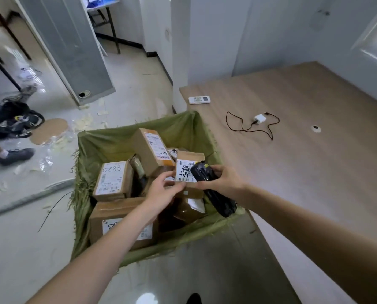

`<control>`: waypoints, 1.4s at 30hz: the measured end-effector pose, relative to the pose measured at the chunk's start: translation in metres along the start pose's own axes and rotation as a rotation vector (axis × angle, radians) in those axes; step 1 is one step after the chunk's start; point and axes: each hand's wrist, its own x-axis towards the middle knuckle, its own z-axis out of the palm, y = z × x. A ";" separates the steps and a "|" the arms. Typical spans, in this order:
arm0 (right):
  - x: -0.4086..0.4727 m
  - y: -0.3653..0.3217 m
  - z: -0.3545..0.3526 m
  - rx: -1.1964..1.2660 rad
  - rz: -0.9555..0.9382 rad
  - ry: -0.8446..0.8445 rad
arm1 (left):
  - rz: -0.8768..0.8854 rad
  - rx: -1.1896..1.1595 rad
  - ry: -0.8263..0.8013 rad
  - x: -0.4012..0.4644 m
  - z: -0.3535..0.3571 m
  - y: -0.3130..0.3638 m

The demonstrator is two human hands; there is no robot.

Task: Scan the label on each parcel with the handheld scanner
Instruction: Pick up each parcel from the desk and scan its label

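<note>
**Small brown cardboard parcel held up to the scanner**

The small brown cardboard parcel with a white label [188,172] sits above the green woven sack [117,141], just right of the frame's centre. The left hand [163,189] pinches its lower left corner from 7 o'clock. The right hand [222,181] grasps the black handheld scanner [214,189], whose head touches the label's right edge at 3 o'clock. More brown cardboard boxes [114,181] fill the sack. At 1 o'clock, on the light wooden table [315,150], lie a white charger with a dark cable [259,119] and a white remote control [199,99].
</note>
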 end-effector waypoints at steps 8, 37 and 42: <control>0.027 0.008 -0.004 -0.115 0.072 0.040 | -0.081 0.200 0.009 0.032 0.002 -0.011; -0.537 0.074 -0.251 0.018 0.404 1.019 | 0.737 0.317 -0.795 -0.287 0.311 0.258; -0.688 0.152 -0.264 0.056 0.551 1.165 | 0.797 0.388 -0.987 -0.407 0.428 0.242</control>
